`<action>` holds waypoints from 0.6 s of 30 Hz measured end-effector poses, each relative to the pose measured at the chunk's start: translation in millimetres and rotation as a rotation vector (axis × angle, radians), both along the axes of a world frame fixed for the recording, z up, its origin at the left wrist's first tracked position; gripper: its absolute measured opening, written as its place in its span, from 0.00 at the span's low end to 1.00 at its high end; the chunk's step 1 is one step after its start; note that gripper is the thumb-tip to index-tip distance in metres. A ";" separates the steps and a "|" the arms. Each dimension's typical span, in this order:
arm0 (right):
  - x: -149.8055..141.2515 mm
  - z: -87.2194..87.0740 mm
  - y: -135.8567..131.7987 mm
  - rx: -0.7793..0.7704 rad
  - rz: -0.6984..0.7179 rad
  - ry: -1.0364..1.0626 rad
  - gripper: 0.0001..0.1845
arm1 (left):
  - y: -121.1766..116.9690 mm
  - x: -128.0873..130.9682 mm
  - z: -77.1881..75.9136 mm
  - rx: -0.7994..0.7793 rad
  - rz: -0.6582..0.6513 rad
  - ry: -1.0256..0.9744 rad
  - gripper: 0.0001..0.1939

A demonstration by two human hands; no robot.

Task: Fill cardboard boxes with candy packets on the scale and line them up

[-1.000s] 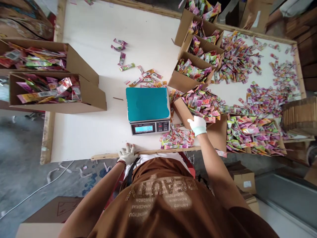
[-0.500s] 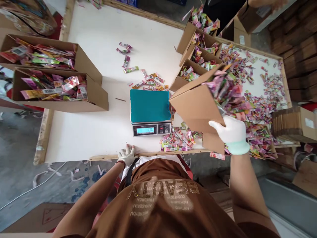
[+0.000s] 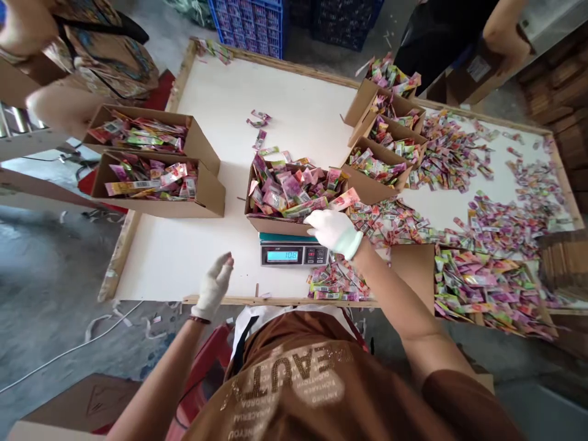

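The gloved left hand [image 3: 215, 286], fingers extended and holding nothing, hovers over the near part of the white counter [image 3: 160, 263]. Beyond it stands a digital scale [image 3: 283, 256], display lit. The gloved right hand [image 3: 333, 231] is at the near rim of a cardboard box [image 3: 275, 225] on the scale, heaped with wrapped sachets [image 3: 289, 187]; I cannot tell whether its fingers clamp it. Farther off are two filled cartons [image 3: 211, 199] at left and a blue crate [image 3: 250, 27].
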State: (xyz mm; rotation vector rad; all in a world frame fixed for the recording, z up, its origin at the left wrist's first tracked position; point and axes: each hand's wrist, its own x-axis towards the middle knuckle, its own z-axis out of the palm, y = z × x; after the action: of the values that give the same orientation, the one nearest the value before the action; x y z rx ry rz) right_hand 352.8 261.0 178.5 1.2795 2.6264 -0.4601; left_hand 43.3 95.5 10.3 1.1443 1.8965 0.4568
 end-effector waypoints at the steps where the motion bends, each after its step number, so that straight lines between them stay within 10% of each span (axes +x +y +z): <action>1: 6.8 7.0 -5.1 0.037 0.021 0.070 0.14 | 13.6 -4.1 13.7 0.096 0.076 -0.071 0.39; 6: 87.2 18.2 -46.1 0.291 -0.224 0.591 0.18 | 87.5 -0.7 76.6 0.472 0.259 -0.366 0.34; 10: 145.8 -66.6 -86.9 -0.106 -0.777 0.067 0.23 | 127.8 8.5 103.1 0.608 0.222 -0.361 0.29; 14: 134.0 -168.5 -137.8 -0.434 -0.765 -0.124 0.43 | 142.7 10.8 123.0 0.651 0.188 -0.279 0.32; 18: 114.6 -207.4 -171.2 -0.484 -0.736 -0.176 0.36 | 145.2 9.6 142.6 0.585 0.133 -0.145 0.35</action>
State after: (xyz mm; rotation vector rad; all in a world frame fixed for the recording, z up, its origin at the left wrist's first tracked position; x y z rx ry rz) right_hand 467.4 89.8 -29.0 1.9368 1.6723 -0.9553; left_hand 52.9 240.7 152.9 1.3064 1.7641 1.1926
